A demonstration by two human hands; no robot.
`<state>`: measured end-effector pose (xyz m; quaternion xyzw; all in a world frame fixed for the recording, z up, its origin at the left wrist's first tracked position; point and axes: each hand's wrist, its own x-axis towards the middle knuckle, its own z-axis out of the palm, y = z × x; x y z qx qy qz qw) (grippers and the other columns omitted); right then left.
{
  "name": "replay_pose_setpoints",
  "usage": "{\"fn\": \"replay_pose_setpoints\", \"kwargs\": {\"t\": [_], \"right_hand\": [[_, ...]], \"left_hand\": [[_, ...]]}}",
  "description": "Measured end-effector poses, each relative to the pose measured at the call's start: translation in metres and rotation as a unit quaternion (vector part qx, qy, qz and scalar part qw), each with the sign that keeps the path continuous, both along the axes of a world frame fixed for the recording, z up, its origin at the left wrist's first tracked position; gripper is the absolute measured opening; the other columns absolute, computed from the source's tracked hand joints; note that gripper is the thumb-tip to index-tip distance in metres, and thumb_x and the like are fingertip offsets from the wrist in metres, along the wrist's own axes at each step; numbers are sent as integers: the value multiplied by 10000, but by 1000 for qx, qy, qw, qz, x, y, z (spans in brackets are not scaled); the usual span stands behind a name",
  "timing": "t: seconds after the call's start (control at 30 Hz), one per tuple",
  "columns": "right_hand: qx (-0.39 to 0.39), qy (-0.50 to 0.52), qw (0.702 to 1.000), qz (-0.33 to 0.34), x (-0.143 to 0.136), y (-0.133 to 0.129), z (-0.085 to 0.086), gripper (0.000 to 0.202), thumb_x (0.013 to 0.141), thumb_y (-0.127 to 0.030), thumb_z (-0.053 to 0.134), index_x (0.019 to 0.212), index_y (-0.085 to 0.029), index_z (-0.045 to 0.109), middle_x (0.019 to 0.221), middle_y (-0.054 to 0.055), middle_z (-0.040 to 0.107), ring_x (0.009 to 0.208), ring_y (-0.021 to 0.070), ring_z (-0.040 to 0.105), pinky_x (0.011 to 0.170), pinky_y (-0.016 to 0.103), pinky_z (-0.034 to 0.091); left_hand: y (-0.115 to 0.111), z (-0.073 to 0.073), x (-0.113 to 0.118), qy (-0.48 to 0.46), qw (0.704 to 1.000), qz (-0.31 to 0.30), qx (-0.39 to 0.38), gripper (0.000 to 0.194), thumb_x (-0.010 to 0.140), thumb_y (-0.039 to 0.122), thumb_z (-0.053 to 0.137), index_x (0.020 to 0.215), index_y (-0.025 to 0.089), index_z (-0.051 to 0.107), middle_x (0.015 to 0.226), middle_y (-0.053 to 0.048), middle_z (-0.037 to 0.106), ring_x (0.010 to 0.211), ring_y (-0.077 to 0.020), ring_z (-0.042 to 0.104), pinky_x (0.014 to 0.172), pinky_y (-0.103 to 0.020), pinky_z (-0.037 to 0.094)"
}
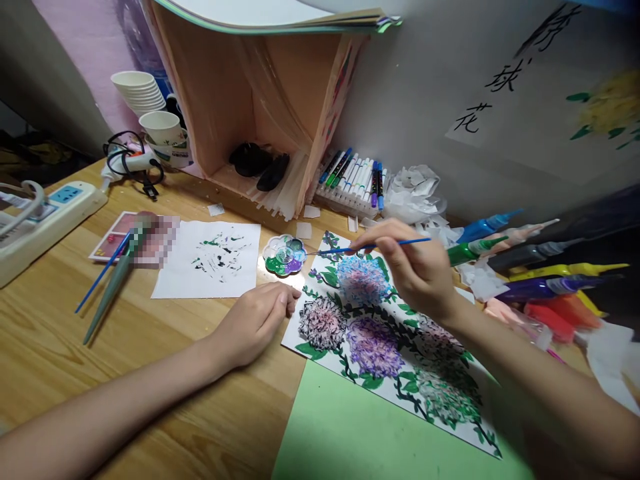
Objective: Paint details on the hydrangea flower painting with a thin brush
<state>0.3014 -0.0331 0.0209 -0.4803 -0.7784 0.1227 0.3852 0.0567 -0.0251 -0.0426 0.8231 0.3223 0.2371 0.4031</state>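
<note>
My right hand (417, 267) pinches a thin blue paintbrush (333, 251), its tip at the right rim of a flower-shaped paint palette (270, 251). Green, purple and bluish paint lies in the palette's wells. Beneath my right hand is a painting (291, 337) of round blossoms in blue, pink, purple, black and green, with green leaves and dark stems. My left hand (257, 323) rests on the table with fingers curled closed, fingertips at the painting's left edge; its palm side is hidden. A white sheet with dark brush marks (173, 280) lies left of the palette.
Two more brushes (107, 293) lie across a pink card (107, 243). Behind stand a box shelf (187, 87), markers (350, 173) and paper cups (133, 90). Paint tubes (555, 287) and crumpled tissue (413, 190) crowd the right. A green sheet (350, 427) underlies the painting; a power strip (55, 220) sits left.
</note>
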Motion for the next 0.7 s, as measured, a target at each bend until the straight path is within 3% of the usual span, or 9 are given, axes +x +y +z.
{"fn": "replay_pose_setpoints", "kwargs": {"t": [0.13, 0.37, 0.7], "right_hand": [[16, -19, 998, -61, 20, -5, -3, 336, 958, -313, 349, 819, -238, 645, 739, 36, 660, 738, 158, 612, 697, 312, 481], [-2, -48, 998, -51, 31, -7, -16, 326, 956, -308, 354, 855, -234, 655, 770, 41, 679, 753, 168, 613, 685, 324, 478], [-15, -15, 997, -70, 34, -4, -17, 357, 957, -345, 356, 831, -233, 671, 768, 35, 680, 691, 148, 599, 648, 305, 471]], "left_hand": [[0, -2, 0, -1, 1000, 5, -1, 363, 961, 249, 246, 792, 172, 559, 868, -57, 644, 946, -165, 593, 819, -317, 460], [0, 0, 0, 1, 1000, 3, -1, 360, 963, 245, 245, 795, 173, 555, 901, -56, 650, 950, -165, 595, 822, -317, 459], [0, 0, 0, 1, 1000, 4, -2, 357, 964, 239, 246, 798, 176, 555, 899, -54, 649, 969, -172, 595, 831, -320, 462]]}}
